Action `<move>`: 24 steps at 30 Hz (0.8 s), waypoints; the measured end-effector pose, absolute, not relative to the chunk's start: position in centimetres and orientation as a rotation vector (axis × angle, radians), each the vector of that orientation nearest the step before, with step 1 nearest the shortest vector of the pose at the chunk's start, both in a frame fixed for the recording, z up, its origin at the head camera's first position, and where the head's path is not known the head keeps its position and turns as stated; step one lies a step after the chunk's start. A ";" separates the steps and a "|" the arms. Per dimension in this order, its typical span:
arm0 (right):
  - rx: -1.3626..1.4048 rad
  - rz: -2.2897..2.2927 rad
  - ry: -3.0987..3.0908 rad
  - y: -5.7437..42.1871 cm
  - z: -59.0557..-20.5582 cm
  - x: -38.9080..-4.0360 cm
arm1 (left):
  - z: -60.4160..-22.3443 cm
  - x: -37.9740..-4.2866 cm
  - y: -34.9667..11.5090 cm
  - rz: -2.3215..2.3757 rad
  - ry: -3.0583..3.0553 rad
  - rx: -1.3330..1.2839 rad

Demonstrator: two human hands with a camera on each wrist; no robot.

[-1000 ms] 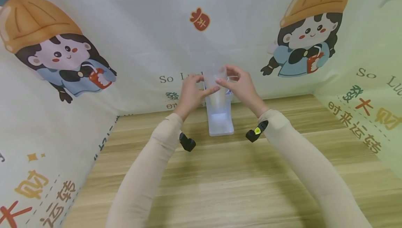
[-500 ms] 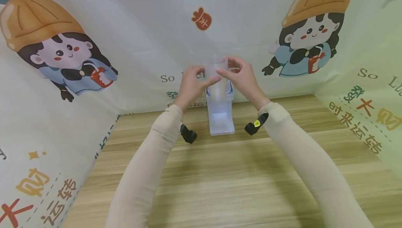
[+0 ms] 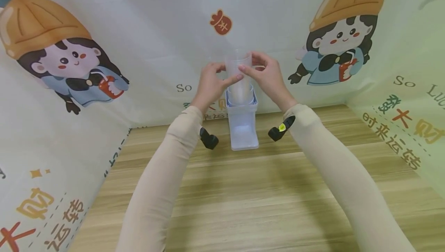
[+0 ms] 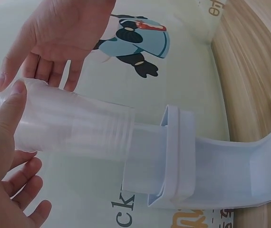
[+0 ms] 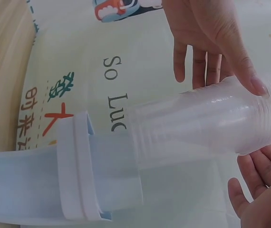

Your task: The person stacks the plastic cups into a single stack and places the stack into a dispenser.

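Both hands hold a stack of clear plastic cups (image 3: 239,70) over a white cup dispenser (image 3: 242,128) that stands against the back cloth. My left hand (image 3: 210,84) pinches the stack from the left between thumb and fingers. From the right, my right hand (image 3: 269,74) grips it the same way, its thumb across the front. In the left wrist view the ridged end of the cup stack (image 4: 78,121) overlaps the dispenser's short tube (image 4: 142,161); whether it sits inside cannot be told. The right wrist view shows the dispenser's square collar (image 5: 76,166) below the tube.
A wooden-patterned table (image 3: 243,198) lies under the arms. Printed cloth (image 3: 167,32) rises behind it and at both sides, close behind the dispenser. Each wrist bears a small black camera (image 3: 209,139).
Both hands have risen together with the cup stack, away from the dispenser's base. More of the dispenser's collar and tube opening shows. The dispenser has stayed in place.
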State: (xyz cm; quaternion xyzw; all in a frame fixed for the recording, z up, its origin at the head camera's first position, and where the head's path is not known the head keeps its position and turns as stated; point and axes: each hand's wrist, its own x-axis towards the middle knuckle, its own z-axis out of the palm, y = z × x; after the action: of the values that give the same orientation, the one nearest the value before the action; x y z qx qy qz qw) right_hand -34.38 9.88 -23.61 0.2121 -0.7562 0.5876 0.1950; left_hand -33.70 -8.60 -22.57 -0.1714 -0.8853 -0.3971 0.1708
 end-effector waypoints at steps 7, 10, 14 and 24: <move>0.584 1.641 -2.128 9.8 -23.1 -34.5 | -22.0 -33.8 -8.5 -1.125 -2.525 -0.454; 0.587 1.639 -2.130 9.8 -22.9 -34.6 | -22.0 -33.8 -8.4 -1.131 -2.520 -0.447; 0.583 1.630 -2.136 9.8 -22.7 -34.8 | -21.9 -34.1 -8.2 -1.138 -2.517 -0.436; 0.546 1.615 -2.104 9.4 -22.4 -35.5 | -21.7 -34.9 -7.7 -1.112 -2.502 -0.353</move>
State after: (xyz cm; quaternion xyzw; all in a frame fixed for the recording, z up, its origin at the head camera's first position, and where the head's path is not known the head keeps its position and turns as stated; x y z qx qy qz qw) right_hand -35.54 9.42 -22.40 0.1971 -0.7587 0.5825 0.2150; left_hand -34.87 -7.74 -21.74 -0.1256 -0.8899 -0.3956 0.1892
